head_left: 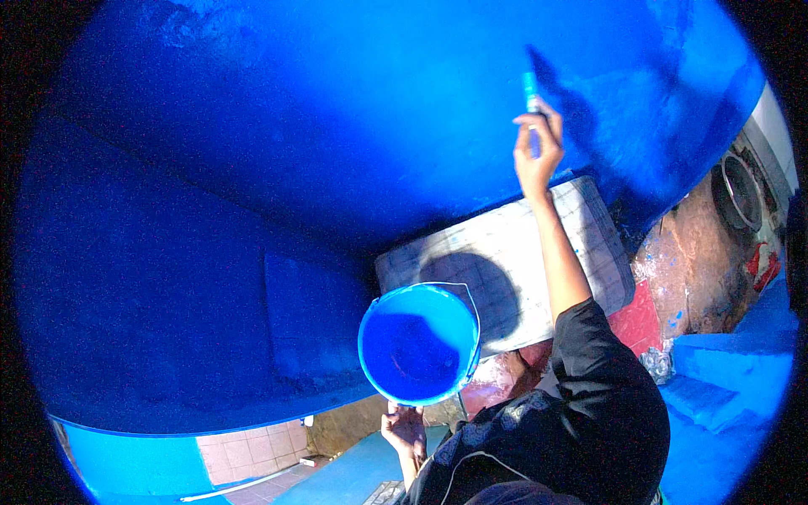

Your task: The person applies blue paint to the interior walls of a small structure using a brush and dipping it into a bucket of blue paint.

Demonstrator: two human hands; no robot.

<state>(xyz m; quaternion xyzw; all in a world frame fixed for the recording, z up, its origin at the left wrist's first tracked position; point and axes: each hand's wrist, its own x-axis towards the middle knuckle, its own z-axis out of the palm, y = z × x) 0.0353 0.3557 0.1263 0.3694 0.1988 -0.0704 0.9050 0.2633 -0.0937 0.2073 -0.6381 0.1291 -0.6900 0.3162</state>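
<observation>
My right hand (539,150) is raised toward the bright blue wall (404,109), with its fingers closed round the handle of a paintbrush (529,84). The brush head points up, and its shadow falls on the wall; I cannot tell whether the bristles touch it. Below and to the left, a light blue bucket (471,349) with a thin wire handle holds deep blue paint (404,353). My left hand (404,427) grips the bucket at its near side, with some of the fingers hidden beneath it.
A white, paint-specked rectangular surface (539,240) lies beyond the bucket against the wall. Another blue wall (185,295) stands at the left. At the right are a dark round basin (741,192), a red cloth-like thing (762,266) and blue steps (728,370).
</observation>
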